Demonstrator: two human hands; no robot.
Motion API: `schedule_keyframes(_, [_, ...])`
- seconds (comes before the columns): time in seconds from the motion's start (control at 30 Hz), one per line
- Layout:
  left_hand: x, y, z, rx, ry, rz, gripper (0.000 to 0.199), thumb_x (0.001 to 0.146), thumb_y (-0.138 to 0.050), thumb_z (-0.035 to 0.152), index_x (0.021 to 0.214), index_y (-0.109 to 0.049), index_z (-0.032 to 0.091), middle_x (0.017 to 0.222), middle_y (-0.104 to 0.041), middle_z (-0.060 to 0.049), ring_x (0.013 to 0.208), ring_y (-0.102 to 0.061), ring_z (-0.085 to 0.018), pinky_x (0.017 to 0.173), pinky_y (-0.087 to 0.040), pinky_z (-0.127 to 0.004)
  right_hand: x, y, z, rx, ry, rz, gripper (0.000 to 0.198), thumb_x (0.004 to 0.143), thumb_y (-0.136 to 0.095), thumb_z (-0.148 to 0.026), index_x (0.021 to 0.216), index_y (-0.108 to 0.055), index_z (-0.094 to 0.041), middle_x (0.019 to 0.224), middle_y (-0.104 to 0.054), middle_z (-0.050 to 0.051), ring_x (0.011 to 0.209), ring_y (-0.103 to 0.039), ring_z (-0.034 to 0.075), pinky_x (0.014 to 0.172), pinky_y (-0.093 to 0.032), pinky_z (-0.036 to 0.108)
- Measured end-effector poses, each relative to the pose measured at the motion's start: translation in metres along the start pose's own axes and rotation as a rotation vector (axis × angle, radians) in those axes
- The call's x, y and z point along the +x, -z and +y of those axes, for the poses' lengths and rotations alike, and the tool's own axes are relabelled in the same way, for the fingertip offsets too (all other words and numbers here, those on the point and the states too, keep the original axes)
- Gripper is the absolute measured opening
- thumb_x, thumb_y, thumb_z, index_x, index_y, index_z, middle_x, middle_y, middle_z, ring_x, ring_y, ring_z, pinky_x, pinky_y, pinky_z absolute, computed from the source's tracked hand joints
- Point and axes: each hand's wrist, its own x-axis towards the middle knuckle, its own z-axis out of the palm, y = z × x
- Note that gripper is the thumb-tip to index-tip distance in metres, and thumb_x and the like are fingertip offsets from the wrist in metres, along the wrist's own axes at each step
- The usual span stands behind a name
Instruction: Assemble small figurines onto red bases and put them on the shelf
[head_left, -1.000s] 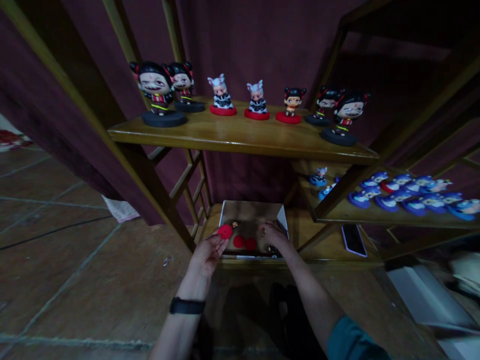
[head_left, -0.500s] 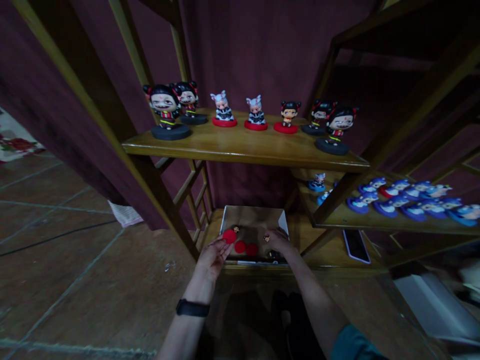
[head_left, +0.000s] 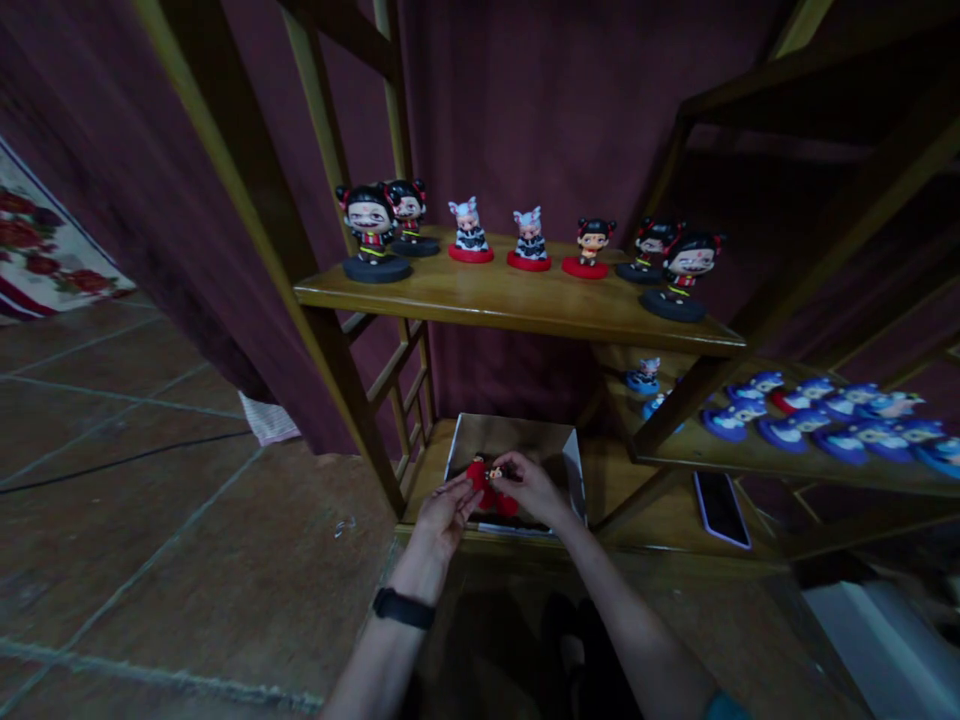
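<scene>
Over the near side of an open cardboard box, my left hand pinches a red round base by its edge. My right hand grips a small black-haired figurine, brought up close against that base. Whether the two touch, I cannot tell. Another red base lies in the box just below my fingers. Dark hair of a further small figurine shows behind the held base. My fingers cover part of the box's inside.
Above the box, a wooden shelf carries black-haired figurines and white-haired figurines on round bases. Blue-based figurines fill the lower right shelf. A phone lies right of the box. A wooden post stands between.
My right hand has lifted the small figurine from the box's right side and moved left to the red base in my left hand. The camera view has shifted slightly.
</scene>
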Motion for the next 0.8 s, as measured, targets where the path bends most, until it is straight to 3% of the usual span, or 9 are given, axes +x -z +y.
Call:
schedule_keyframes(0.27, [0.001,-0.003,-0.006,0.037,-0.069,-0.009,0.016,0.064,-0.064,-0.001,0.075,-0.068,0.009,0.069,-0.069,-0.007,0.063,-0.063,-0.012,0.067,-0.052,-0.022,-0.001,-0.007,-0.005,-0.173,0.062,0.08,0.02,0.073,-0.054,-0.027,0.092,-0.059,-0.024,0.082,-0.062,-0.001,0.072,-0.056,0.014,0.067,-0.044,0.026])
schedule_keyframes(0.47, [0.002,-0.003,-0.008,0.062,-0.115,-0.01,0.019,0.055,-0.073,0.006,0.074,-0.068,0.009,0.069,-0.069,-0.007,0.064,-0.063,-0.013,0.069,-0.051,-0.025,-0.001,-0.007,0.001,-0.159,0.046,0.075,0.021,0.073,-0.054,-0.028,0.092,-0.059,-0.022,0.08,-0.063,-0.001,0.069,-0.057,0.013,0.063,-0.045,0.025])
schedule_keyframes(0.8, [0.003,-0.003,-0.013,0.16,-0.229,-0.014,0.031,0.047,-0.079,0.021,0.074,-0.07,0.009,0.071,-0.07,-0.008,0.063,-0.063,-0.016,0.069,-0.05,-0.03,-0.006,-0.001,-0.018,-0.346,0.172,0.033,0.02,0.077,-0.051,-0.024,0.095,-0.059,-0.025,0.091,-0.057,0.001,0.082,-0.055,0.014,0.073,-0.045,0.027])
